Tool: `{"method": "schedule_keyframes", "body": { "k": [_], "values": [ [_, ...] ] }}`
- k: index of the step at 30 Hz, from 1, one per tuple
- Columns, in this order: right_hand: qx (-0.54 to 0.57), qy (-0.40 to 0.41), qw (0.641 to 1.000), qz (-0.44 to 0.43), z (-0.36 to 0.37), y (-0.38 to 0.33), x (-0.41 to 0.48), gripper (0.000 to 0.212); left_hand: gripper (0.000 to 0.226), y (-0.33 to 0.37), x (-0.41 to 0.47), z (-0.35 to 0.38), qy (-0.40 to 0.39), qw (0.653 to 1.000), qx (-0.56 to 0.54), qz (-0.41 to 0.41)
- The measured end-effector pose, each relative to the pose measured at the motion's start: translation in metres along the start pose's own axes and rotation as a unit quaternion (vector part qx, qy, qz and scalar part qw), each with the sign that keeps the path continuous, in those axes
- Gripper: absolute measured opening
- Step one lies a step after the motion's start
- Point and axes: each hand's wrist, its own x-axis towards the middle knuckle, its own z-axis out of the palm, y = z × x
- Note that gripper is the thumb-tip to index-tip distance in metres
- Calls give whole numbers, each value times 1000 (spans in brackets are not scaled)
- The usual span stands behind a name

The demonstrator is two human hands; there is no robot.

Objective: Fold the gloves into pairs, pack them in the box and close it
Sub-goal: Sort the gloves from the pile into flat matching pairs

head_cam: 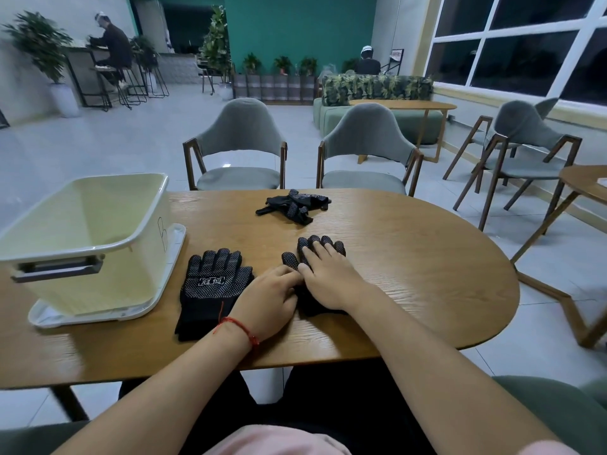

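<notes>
A black dotted glove lies flat on the wooden table, palm side up with white lettering, fingers pointing away. To its right a second black glove lies flat under my right hand, whose fingers are spread and press down on it. My left hand rests beside it, fingertips touching that glove's thumb side. Further back a crumpled heap of black gloves sits near the table's far edge. The cream plastic box stands open at the left, on top of its white lid.
Two grey chairs stand across the table, and a third chair is at the right. Another wooden table edges in at the right. People sit far back in the room.
</notes>
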Motion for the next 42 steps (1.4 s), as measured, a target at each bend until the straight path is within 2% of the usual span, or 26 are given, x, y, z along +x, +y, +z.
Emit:
{"method": "schedule_keyframes", "body": {
  "k": [10, 15, 19, 22, 27, 30, 33, 37, 42],
  "values": [
    [-26, -42, 999, 8, -9, -1, 3, 67, 34, 3, -1, -2, 0, 1000, 3, 3],
    [-98, 14, 995, -31, -19, -1, 15, 60, 34, 4, -1, -1, 4, 1000, 4, 7],
    [-19, 41, 999, -28, -7, 7, 16, 58, 32, 4, -2, -2, 9, 1000, 11, 12],
    [-7, 44, 999, -28, -5, 10, 16, 58, 32, 4, -3, 0, 9, 1000, 15, 8],
    [-49, 1, 998, -38, -22, 5, 21, 58, 29, 11, 4, -13, -8, 999, 37, 15],
    [-92, -44, 994, -37, -47, -3, 40, 49, 26, 9, 8, -36, 39, 997, 63, 12],
    [-108, -6, 994, -30, -66, -7, 74, 33, 24, -15, 9, -58, 55, 993, 100, -37],
    [-86, 50, 995, -10, -72, -5, 118, 47, 20, -59, -5, -62, 63, 982, 126, -122],
    [-81, -18, 997, 8, -56, -1, 158, 60, 26, -70, -8, -51, 48, 980, 115, -155]
  ]
}}
